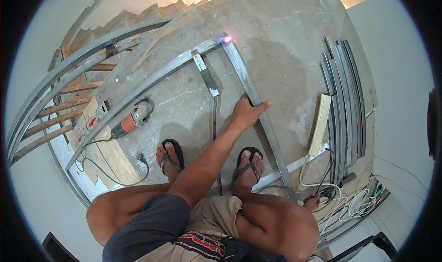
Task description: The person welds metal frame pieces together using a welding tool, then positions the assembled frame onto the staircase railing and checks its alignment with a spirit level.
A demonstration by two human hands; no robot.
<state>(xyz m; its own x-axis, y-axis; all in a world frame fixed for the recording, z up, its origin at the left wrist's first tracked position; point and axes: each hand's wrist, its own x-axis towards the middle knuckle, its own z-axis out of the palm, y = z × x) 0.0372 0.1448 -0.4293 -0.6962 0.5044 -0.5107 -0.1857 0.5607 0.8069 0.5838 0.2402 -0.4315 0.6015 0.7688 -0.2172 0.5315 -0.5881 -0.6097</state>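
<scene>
My left hand [248,113] reaches across my body and grips a grey square metal tube [263,124], thumb over its right side. This tube meets a longer metal tube [159,73] at a far corner, where a small spot [227,39] glows pink-white. A metal clamp-like piece with dark wrapping [205,74] touches the longer tube, and a black cable runs from it towards me. My right hand [312,202] shows only partly beyond my right knee, close to the tube's near end and dark cables. Its fingers are mostly hidden.
An orange and grey angle grinder [131,120] lies left with its cord. Curved metal rails [83,59] with wooden bars stand at far left. Several metal tubes [343,105], a cream bar-shaped object [319,126] and coiled white cable [363,204] lie right. My sandalled feet are on the floor.
</scene>
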